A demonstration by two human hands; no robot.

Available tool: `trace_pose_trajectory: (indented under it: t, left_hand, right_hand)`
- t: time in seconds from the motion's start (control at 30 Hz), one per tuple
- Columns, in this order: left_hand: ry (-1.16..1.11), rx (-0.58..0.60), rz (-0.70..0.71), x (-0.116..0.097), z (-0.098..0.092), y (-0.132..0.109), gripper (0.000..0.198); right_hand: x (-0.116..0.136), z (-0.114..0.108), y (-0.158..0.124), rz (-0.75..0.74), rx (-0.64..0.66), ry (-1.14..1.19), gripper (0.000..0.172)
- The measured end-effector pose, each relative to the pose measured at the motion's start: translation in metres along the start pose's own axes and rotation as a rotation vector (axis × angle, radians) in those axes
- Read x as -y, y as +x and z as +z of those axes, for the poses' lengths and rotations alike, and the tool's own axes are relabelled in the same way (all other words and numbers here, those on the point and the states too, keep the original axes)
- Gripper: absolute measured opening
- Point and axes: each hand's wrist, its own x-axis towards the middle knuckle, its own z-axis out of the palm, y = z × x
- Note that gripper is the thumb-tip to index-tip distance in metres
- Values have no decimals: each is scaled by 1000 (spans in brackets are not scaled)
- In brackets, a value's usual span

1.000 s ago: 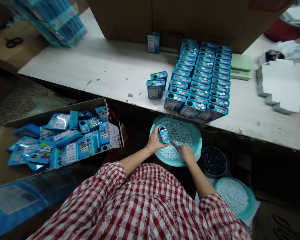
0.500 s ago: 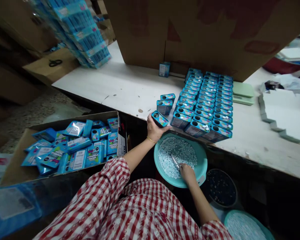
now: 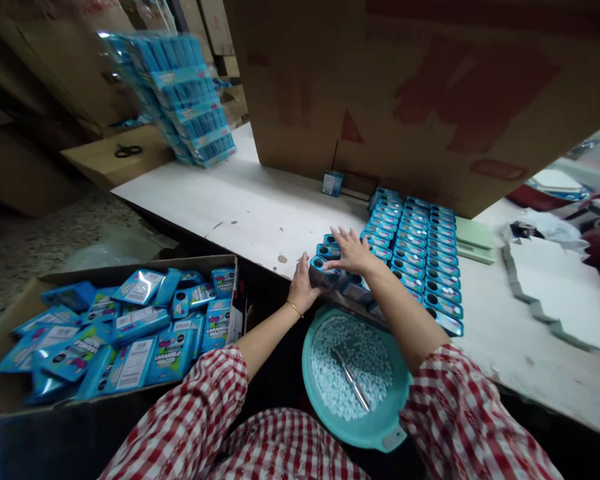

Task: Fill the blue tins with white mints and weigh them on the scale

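Note:
My left hand (image 3: 303,288) is at the table's front edge, fingers straight against the left side of a small blue candy box (image 3: 318,263). Over neighbouring boxes, my right hand (image 3: 351,252) spreads its fingers, thumb reaching toward that same box; its palm side is hidden. Blue boxes with dark round openings (image 3: 413,250) stand in rows to the right, some with white candies on top. Below the edge, a turquoise basin (image 3: 307,373) holds small pale candies (image 3: 330,380). A long-handled metal utensil (image 3: 353,380) lies on them, out of both hands.
To the left, a cardboard carton (image 3: 235,267) holds blue candy packs (image 3: 140,333). Stacked wrapped packs (image 3: 190,100) and scissors (image 3: 129,151) sit farther back. A large carton (image 3: 300,100) stands behind the rows. White card pieces (image 3: 555,287) and a pale green object (image 3: 475,240) lie rightward.
My right hand has let go of the metal utensil and risen from the basin to the boxes. The box from my left hand now stands at the front edge. The view has shifted.

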Motion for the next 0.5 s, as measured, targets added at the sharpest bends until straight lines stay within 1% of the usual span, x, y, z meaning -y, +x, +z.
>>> trace_pose_trajectory:
  t: [0.07,0.1,0.13,0.27,0.37,0.43,0.47,0.5]
  left_hand:
    - [-5,9,5,6,3,10,108]
    - [-15,11,12,9,7,16,106]
    - [-26,12,19,12,11,23,105]
    - [-64,36,9,20,35,60,105]
    - [-121,86,-1,22,51,93,111]
    - [-111,126,7,19,51,109,112]
    - [-91,149,19,16,44,114,110]
    - [-73,172,38,13,34,116,105]
  right_hand:
    - [-4,1,23,13,164,-20,104]
    - [-6,3,29,3,205,-40,105]
    - [-7,4,32,-11,218,-72,105]
    - [-17,3,47,-50,167,-222,99]
    - [-34,-4,75,-44,135,-252,96]
    - [-49,-11,101,-18,126,-266,96]
    - [-59,-15,116,4,123,-273,96]
    - [-69,-20,131,37,125,-279,95]
